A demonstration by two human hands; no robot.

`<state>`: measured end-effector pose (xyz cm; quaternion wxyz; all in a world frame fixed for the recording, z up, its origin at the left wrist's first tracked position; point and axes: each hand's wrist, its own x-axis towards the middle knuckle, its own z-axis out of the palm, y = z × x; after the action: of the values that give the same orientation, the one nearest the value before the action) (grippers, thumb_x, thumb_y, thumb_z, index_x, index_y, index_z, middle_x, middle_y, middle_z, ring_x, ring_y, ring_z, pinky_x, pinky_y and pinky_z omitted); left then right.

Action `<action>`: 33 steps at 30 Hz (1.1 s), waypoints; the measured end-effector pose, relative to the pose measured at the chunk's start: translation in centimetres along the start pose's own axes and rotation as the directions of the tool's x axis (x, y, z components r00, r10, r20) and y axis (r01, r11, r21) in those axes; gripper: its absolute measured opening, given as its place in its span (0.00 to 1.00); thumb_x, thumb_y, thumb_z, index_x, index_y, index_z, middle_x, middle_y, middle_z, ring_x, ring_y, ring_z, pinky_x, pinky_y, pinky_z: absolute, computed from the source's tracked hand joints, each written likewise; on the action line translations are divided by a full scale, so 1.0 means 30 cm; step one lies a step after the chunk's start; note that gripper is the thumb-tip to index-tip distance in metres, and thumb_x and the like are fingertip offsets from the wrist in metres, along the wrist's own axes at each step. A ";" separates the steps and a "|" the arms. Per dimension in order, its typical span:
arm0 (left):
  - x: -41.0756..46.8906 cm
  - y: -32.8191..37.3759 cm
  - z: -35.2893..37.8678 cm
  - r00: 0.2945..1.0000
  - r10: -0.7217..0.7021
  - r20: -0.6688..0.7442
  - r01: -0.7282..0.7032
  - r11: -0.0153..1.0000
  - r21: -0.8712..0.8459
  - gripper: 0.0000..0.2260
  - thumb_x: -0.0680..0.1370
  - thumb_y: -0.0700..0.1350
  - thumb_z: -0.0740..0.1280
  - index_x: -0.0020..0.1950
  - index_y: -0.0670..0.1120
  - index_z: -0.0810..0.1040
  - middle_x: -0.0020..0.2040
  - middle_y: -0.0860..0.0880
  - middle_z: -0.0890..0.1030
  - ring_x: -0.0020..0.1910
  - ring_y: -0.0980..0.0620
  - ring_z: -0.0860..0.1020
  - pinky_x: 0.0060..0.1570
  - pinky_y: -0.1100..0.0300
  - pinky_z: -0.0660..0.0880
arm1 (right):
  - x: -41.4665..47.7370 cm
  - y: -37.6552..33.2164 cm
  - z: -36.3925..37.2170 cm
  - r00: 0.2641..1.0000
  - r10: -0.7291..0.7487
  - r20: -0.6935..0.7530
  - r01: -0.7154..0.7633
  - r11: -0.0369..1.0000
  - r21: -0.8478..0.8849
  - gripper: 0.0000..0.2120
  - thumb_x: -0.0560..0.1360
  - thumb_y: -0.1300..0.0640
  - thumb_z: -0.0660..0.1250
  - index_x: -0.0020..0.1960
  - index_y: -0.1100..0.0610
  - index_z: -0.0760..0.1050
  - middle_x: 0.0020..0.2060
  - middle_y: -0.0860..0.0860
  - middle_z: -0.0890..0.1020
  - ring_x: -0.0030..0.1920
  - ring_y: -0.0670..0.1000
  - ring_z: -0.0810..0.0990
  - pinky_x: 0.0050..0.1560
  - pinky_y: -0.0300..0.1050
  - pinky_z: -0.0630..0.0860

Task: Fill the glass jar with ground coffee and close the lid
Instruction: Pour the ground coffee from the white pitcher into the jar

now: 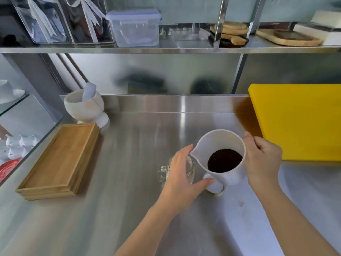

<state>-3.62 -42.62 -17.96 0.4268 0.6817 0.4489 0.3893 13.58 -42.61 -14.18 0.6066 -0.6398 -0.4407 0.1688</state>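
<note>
L hand [181,173] wraps the jar [190,168] from the near side, fingers curled round the glass, thumb out twd the lid. Looks like bracing: keeps the jar from sliding on the steel counter [129,209] during the pour. Grip is wide, set to the jar's girth; how firm, can't tell.

R hand [263,160] holds the jug [219,156] by its far side/handle, closed round it. Handle itself is hidden behind the hand. Jug is raised and tipped a bit, spout pointing at the jar mouth and sitting just above/beside the L fingers. My read: lined up to pour, nothing flowing yet.

Contents:
- jug: dark coffee [224,160] pooled in the bottom, well below the rim. Walls above it look clean.
- jar: clear glass w/ side handle, sits on the counter front-centre. Mostly hidden by L hand; visible part looks empty, no dark fill seen.
- lid [215,185]: white disc flat on the counter, just right of the jar, partly under the jug. Off the jar, so closing is still to do. L thumb tip is touching or nearly touching it, can't tell which.

Risk as I see it: jar mouth looks narrow vs the spout, and L fingers sit close to it, so grounds could spill onto the hand or counter.
</note>
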 end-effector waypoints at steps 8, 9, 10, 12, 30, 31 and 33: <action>0.008 -0.133 -0.119 0.957 -0.102 -0.273 0.037 0.972 -0.233 0.20 0.72 0.54 0.67 0.62 0.51 0.73 0.61 0.61 0.75 0.61 0.68 0.71 0.54 0.78 0.65 | 0.038 -0.029 0.040 0.993 -0.104 0.052 0.110 0.983 -0.150 0.25 0.78 0.60 0.63 0.24 0.51 0.64 0.18 0.46 0.69 0.26 0.45 0.66 0.27 0.36 0.59; 0.019 -0.161 -0.120 0.934 -0.159 -0.320 0.064 0.955 -0.289 0.14 0.75 0.50 0.66 0.59 0.50 0.76 0.58 0.58 0.78 0.59 0.67 0.74 0.51 0.78 0.67 | 0.040 -0.028 0.047 0.992 -0.113 0.060 0.122 0.978 -0.168 0.25 0.78 0.61 0.63 0.24 0.51 0.64 0.19 0.46 0.68 0.26 0.45 0.66 0.27 0.35 0.59; 0.030 -0.185 -0.120 0.906 -0.233 -0.353 0.106 0.933 -0.344 0.09 0.77 0.47 0.64 0.56 0.48 0.78 0.55 0.56 0.80 0.54 0.68 0.75 0.48 0.79 0.67 | 0.042 -0.025 0.054 0.990 -0.122 0.069 0.132 0.974 -0.182 0.25 0.78 0.60 0.63 0.24 0.50 0.64 0.19 0.46 0.68 0.26 0.45 0.66 0.27 0.34 0.59; 0.055 -0.223 -0.119 0.864 -0.357 -0.355 0.204 0.893 -0.401 0.08 0.79 0.44 0.61 0.53 0.46 0.79 0.50 0.54 0.80 0.44 0.72 0.76 0.42 0.81 0.67 | 0.044 -0.018 0.066 0.986 -0.143 0.088 0.158 0.967 -0.200 0.24 0.78 0.60 0.63 0.24 0.51 0.65 0.20 0.45 0.69 0.26 0.45 0.67 0.27 0.34 0.59; 0.115 -0.294 -0.075 0.879 -0.393 -0.271 0.366 0.919 -0.146 0.21 0.78 0.53 0.60 0.30 0.47 0.56 0.29 0.52 0.61 0.31 0.51 0.60 0.33 0.57 0.59 | 0.117 0.012 0.182 0.649 -0.694 0.311 0.753 0.528 -0.392 0.23 0.75 0.58 0.61 0.22 0.64 0.68 0.17 0.57 0.70 0.17 0.57 0.67 0.18 0.42 0.67; 0.116 -0.292 -0.074 0.879 -0.390 -0.273 0.364 0.920 -0.142 0.22 0.79 0.53 0.60 0.30 0.47 0.56 0.29 0.52 0.61 0.31 0.51 0.60 0.33 0.57 0.59 | 0.120 0.010 0.188 0.637 -0.701 0.321 0.763 0.515 -0.390 0.23 0.75 0.58 0.61 0.22 0.64 0.68 0.17 0.57 0.71 0.18 0.57 0.67 0.18 0.43 0.68; 0.117 -0.298 -0.071 0.878 -0.390 -0.277 0.369 0.921 -0.126 0.22 0.78 0.53 0.60 0.30 0.47 0.56 0.29 0.51 0.61 0.31 0.51 0.60 0.33 0.57 0.59 | 0.126 0.008 0.197 0.618 -0.710 0.338 0.779 0.494 -0.386 0.22 0.74 0.59 0.61 0.22 0.65 0.68 0.17 0.58 0.71 0.18 0.58 0.67 0.18 0.44 0.69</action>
<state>-7.05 -36.73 -25.06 0.4461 0.4991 0.6189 0.4110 11.32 -35.97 -14.42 0.4011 -0.5060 -0.7404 -0.1870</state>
